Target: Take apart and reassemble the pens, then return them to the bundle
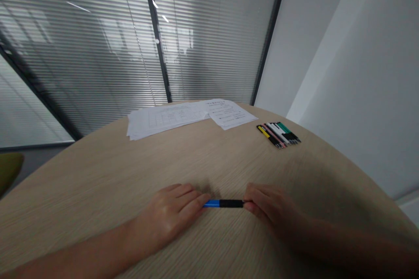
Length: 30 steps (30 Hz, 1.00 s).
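A blue pen with a black grip (231, 203) lies level between my two hands, close above or on the wooden table. My left hand (178, 209) is closed on its blue end, with the fingers covering most of the barrel. At the other end, the thumb and fingers of my right hand (268, 205) pinch the pen's tip. What exactly sits between those right fingertips is hidden.
Printed paper sheets (170, 117) lie at the table's far edge. To their right is a row of several pens (278, 134). The wooden table (131, 170) has a curved edge, with blinds behind and a white wall (369, 74) to the right. A green chair (9, 170) shows at left.
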Motion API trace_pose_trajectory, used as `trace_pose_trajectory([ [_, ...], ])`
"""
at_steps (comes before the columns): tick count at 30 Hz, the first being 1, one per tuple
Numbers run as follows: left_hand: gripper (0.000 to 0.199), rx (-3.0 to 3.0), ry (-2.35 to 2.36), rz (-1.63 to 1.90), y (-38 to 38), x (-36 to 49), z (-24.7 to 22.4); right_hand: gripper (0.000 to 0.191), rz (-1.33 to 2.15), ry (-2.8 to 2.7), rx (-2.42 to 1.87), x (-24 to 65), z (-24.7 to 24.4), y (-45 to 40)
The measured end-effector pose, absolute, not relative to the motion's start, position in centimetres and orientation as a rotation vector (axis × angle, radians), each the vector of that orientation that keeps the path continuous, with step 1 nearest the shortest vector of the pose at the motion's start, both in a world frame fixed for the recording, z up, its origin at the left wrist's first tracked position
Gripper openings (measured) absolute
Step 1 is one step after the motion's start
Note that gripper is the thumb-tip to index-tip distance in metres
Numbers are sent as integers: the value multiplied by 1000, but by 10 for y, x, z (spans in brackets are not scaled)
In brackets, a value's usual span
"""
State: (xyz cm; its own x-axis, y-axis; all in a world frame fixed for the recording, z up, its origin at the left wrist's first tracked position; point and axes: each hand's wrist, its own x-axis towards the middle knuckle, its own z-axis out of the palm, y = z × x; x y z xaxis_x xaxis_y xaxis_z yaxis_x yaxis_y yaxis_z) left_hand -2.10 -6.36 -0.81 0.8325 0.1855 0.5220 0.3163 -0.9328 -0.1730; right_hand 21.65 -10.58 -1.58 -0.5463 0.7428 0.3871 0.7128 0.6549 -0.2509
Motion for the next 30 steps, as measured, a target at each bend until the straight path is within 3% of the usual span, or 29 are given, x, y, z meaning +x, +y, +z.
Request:
trace_pose_trajectory([
  [13, 28, -2688, -245, -722, -66, -27, -6, 26, 860, -2162, -1302, 216, -6, -111],
  [30, 18, -2710, -306, -727, -61, -18, -5, 5, 275, -2592, -1084, 222, -8, -107],
])
